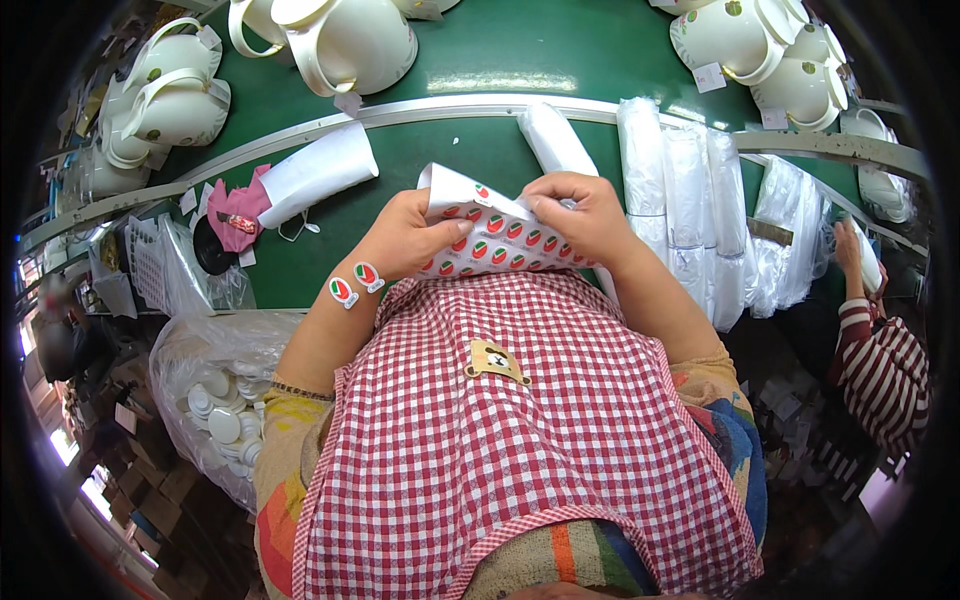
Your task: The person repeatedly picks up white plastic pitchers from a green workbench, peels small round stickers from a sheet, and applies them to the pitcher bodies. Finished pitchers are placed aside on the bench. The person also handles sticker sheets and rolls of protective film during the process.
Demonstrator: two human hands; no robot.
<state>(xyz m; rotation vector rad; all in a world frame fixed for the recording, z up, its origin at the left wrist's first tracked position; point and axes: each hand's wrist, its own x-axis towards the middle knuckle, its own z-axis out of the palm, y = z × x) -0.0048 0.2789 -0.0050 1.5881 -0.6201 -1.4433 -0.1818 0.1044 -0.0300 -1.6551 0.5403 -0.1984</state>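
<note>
A curled sheet of stickers [500,237], white with rows of red and green round labels, spans between my hands just above my checked apron. My left hand [410,235] grips its left end, thumb on the printed face. At the upper right part of the sheet, my right hand [580,215] is closed with thumb and fingertips pinched; whether a label is between them is hidden. Two loose stickers [356,284] are stuck on my left forearm. Behind the sheet lies a rolled white plastic bundle [557,140]. A white paper roll [320,175] rests to the left, beside a pink cloth [238,215].
Cream pitchers with tags [350,50] stand on the green conveyor [500,50] beyond a metal rail [450,106]. Bundled plastic sleeves [690,200] lie to the right. A clear bag of white lids [225,425] is at lower left. A co-worker in a striped sleeve [880,350] works at right.
</note>
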